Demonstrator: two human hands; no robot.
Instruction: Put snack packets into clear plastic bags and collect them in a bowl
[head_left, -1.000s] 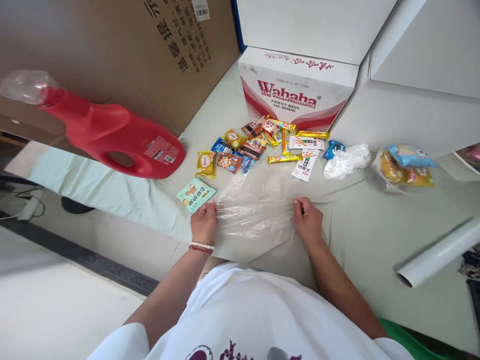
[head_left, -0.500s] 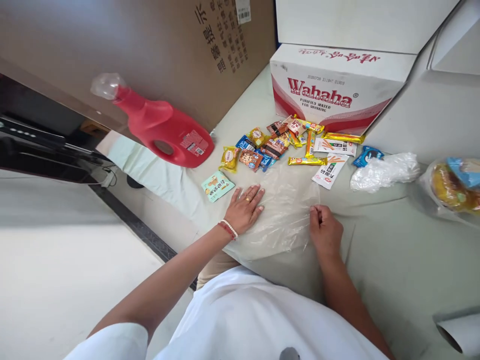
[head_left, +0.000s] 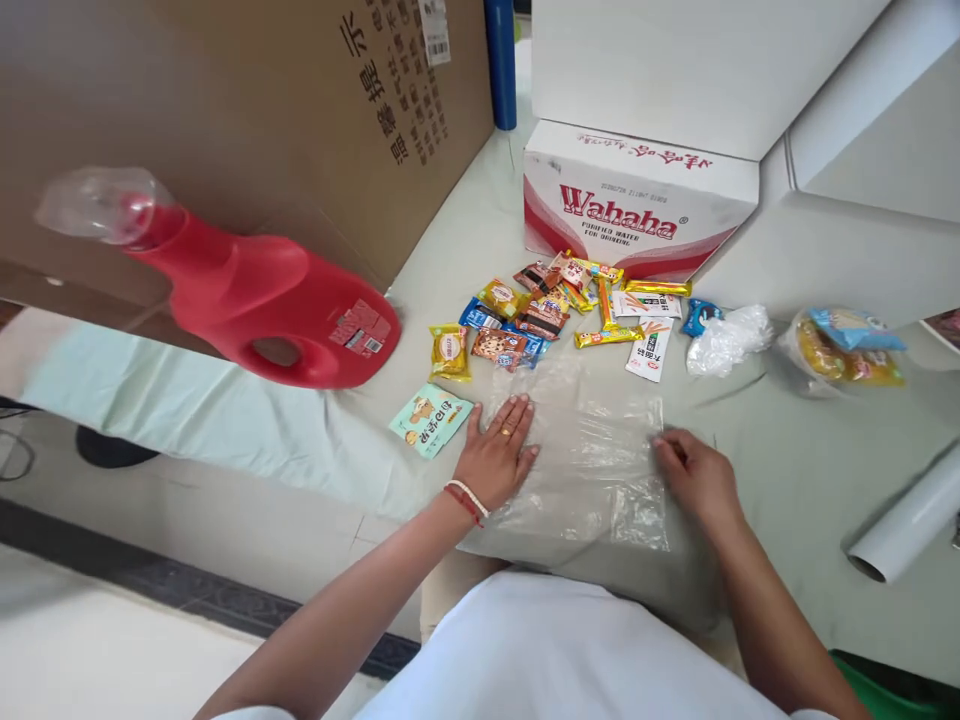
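Note:
A clear plastic bag (head_left: 589,450) lies spread flat on the covered table in front of me. My left hand (head_left: 499,455) rests palm down on its left side, fingers stretched out. At the right edge of the bag, my right hand (head_left: 697,475) is closed in a pinch on the film. Beside my left fingertips lies a light green snack packet (head_left: 431,420). Beyond the bag is a pile of small wrapped snacks: yellow-wrapped cakes (head_left: 450,352), brown packets (head_left: 499,347), a yellow stick packet (head_left: 609,337) and white stick-snack packets (head_left: 651,350).
A red detergent jug (head_left: 277,300) lies at the left against a large cardboard carton (head_left: 262,120). Behind the snacks stands a Wahaha water box (head_left: 637,205). To the right are a crumpled plastic wad (head_left: 729,340), a bag of snacks (head_left: 840,350) and a white roll (head_left: 907,520).
The bag now lies flatter and wider, its right edge drawn straight. My right hand has moved right relative to my left hand, which stays on the bag. The camera view has shifted.

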